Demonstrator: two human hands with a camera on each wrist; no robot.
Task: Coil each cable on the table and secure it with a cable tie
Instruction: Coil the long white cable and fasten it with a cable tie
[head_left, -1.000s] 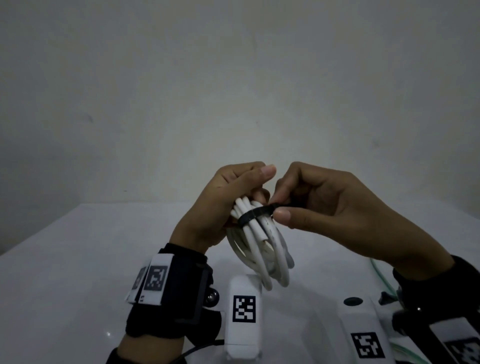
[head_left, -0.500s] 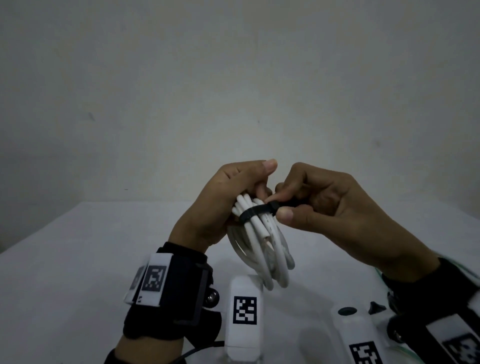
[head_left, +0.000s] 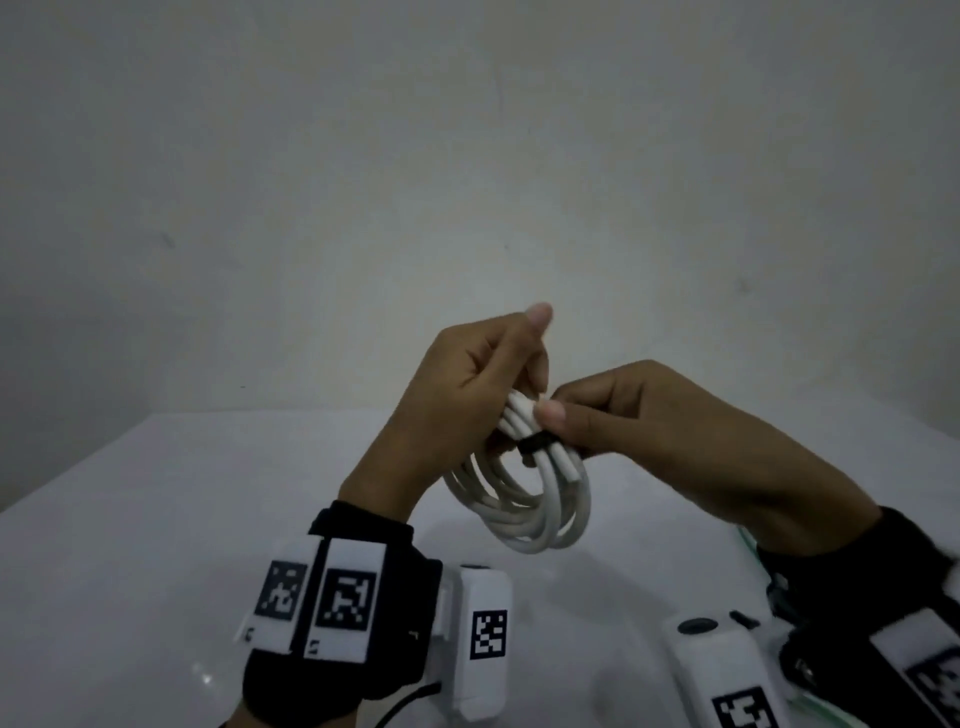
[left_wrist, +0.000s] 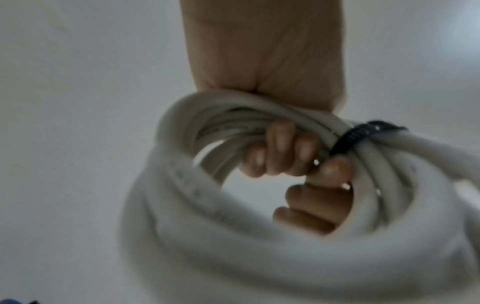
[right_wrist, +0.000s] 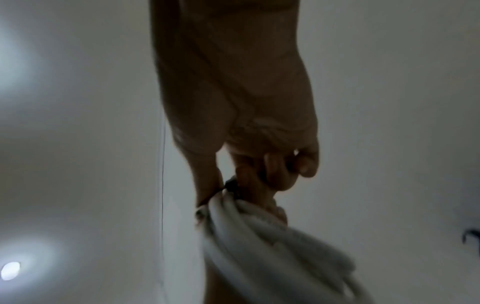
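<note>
coiled white cable (head_left: 524, 499) held above table (head_left: 156, 519), black cable tie (head_left: 532, 446) around it; left hand (head_left: 457, 395) fingers curled through coil; right hand (head_left: 623, 410) apparently pinching beside tie.

Above the white counter (head_left: 156, 519), the left hand (head_left: 457, 395) is gripping a coiled white cable (head_left: 524, 512) while the right hand (head_left: 644, 415) is pinching it beside the black cable tie (head_left: 531, 446).
</note>
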